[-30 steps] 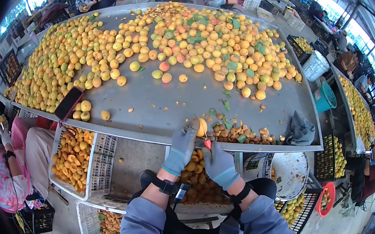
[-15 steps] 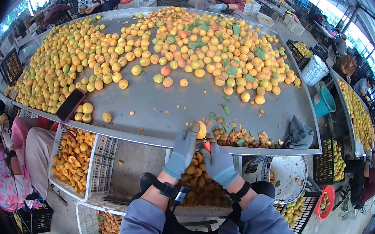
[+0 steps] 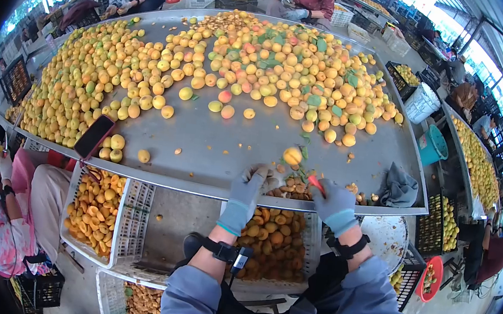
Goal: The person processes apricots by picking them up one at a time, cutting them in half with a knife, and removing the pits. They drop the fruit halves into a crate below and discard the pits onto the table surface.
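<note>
My left hand, in a grey glove, is at the table's front edge beside a heap of brown pits. Its fingers look loosely apart with no fruit in them, though the fingertips blend into the pits. To the right, my gloved right hand is closed around a small tool with a red handle, which points up and left; its working end is hard to make out. A single yellow-orange apricot appears just beyond the pits, between both hands. Below the edge stands a crate of apricots.
A large metal table bears a big heap of apricots. A phone lies at its left edge, a grey cloth at its right. A crate of apricot halves stands lower left. Other people sit around.
The apricot has left my left hand and now appears farther up, over the table. My right hand has moved right with the red-handled tool, apart from my left hand. The view has shifted slightly.
</note>
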The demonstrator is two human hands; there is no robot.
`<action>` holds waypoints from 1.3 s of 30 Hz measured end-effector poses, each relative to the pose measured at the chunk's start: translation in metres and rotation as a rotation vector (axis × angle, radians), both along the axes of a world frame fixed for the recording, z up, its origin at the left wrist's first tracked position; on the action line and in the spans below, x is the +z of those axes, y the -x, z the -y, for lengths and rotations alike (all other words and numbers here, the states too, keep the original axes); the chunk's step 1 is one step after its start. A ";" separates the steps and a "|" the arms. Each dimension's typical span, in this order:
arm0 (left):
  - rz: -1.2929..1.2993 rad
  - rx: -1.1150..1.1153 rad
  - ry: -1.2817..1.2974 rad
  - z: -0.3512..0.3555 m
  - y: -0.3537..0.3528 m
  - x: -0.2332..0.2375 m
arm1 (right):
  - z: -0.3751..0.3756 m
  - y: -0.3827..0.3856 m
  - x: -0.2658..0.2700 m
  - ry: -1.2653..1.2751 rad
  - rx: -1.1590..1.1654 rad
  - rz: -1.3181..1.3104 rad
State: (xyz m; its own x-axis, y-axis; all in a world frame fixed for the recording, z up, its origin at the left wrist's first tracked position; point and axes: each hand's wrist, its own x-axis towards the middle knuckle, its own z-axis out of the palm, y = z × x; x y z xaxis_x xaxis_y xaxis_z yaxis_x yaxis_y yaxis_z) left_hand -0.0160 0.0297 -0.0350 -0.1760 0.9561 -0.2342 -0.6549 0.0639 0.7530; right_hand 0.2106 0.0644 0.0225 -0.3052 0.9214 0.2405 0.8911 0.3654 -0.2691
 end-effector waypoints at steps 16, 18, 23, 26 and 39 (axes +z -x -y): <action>0.229 0.180 -0.064 -0.003 0.002 -0.009 | -0.042 -0.012 0.006 0.281 -0.108 0.690; 0.235 0.196 -0.067 -0.002 0.001 -0.008 | -0.049 0.012 0.015 0.233 -0.094 0.641; 0.257 0.182 -0.007 -0.002 0.001 -0.001 | -0.080 0.058 -0.010 -0.022 0.276 0.530; 0.216 0.167 -0.034 -0.003 0.004 -0.007 | -0.090 0.082 -0.010 0.180 0.487 0.570; -0.426 -0.107 -0.184 0.008 -0.002 0.021 | -0.028 0.058 0.017 0.477 0.391 -0.582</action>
State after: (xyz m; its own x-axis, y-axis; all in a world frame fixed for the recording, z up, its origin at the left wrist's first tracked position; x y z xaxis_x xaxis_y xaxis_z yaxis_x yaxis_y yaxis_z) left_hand -0.0139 0.0212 -0.0143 -0.1179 0.9929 0.0126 -0.2827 -0.0457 0.9581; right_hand 0.1522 0.0924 0.0392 -0.5710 0.8180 0.0701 0.3957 0.3490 -0.8495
